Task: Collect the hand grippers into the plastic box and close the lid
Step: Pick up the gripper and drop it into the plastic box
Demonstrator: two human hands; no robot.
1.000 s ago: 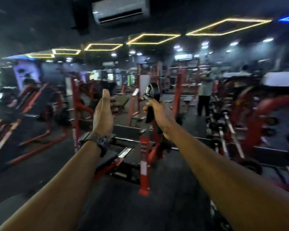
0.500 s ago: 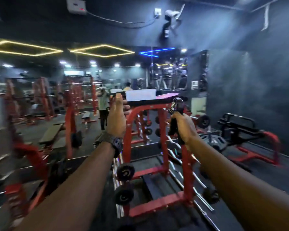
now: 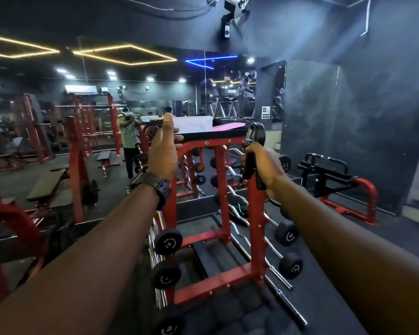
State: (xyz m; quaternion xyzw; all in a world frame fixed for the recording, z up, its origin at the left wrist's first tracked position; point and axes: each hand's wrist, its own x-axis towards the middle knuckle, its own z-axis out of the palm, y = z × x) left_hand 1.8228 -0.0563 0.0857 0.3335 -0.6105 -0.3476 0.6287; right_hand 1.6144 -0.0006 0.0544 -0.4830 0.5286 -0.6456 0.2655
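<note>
The room is dim and hazy, lit by yellow strip lights (image 3: 121, 54), a blue neon line (image 3: 208, 61) and small white ceiling spots (image 3: 150, 79). Pale glare washes the dark wall (image 3: 324, 44) at upper right. Wide-angle distortion bends the edges; the forearms at the bottom look soft and stretched.

We note a red steel rack (image 3: 221, 180) standing on the dark gym floor (image 3: 329, 257), with a flat black top shelf (image 3: 211, 136). On that shelf sits a clear plastic box (image 3: 191, 124), open at the top, toward the left half. Just beside it on the right lies a pink flat piece (image 3: 228, 127); we cannot tell whether the two touch. Barbells (image 3: 242, 238) with black end weights rest on pegs along the rack's uprights. On the floor to the right stands a low red-and-black frame (image 3: 334, 175), well apart from the rack.
</note>
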